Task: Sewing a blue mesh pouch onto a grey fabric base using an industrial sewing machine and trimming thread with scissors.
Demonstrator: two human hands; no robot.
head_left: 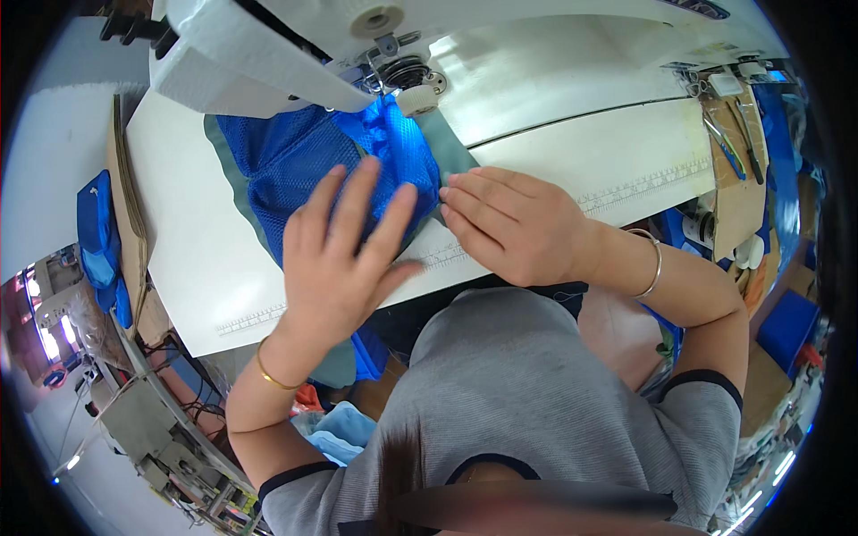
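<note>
A piece of blue mesh fabric (pixel 286 156) lies on the white sewing table (pixel 197 259), running up under the white sewing machine (pixel 268 45) and its presser foot (pixel 407 85). A grey-green fabric layer (pixel 447 147) shows beneath it. My left hand (pixel 344 255) lies flat on the blue mesh with fingers spread. My right hand (pixel 509 223) presses flat at the fabric's right edge, fingers together and pointing left. Neither hand grips anything.
A cardboard tray (pixel 737 179) with scissors and small tools sits at the table's right end. Blue fabric pieces (pixel 98 241) hang at the left, with more cloth (pixel 344 429) below the table by my lap. A ruler strip (pixel 643 183) runs along the table's front edge.
</note>
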